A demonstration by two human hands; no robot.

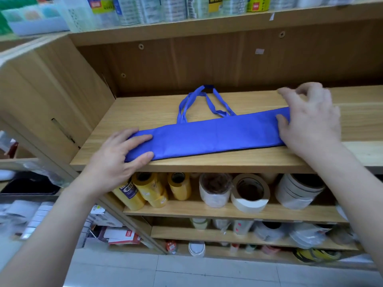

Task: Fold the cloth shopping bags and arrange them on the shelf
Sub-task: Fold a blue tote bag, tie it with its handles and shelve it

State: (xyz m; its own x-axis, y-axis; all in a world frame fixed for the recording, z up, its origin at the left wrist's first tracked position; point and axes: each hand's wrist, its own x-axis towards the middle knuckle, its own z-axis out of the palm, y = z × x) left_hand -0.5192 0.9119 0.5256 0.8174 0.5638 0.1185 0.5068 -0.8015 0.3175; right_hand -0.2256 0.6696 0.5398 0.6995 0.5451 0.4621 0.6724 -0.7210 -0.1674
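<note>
1. Cloth bag (207,137), blue, lies folded into a long narrow strip across the wooden shelf (134,112), close to its front edge, with the right end set further back
2. Its handles (199,104) trail toward the back of the shelf
3. Left hand (116,160) lies on the strip's left end, fingers fairly straight, thumb at the front edge
4. Right hand (310,125) covers the right end, thumb on the cloth, fingers lifted, bent and blurred; whether it grips I cannot tell
5. Tape rolls (248,193) stand on the lower board (186,213)
</note>
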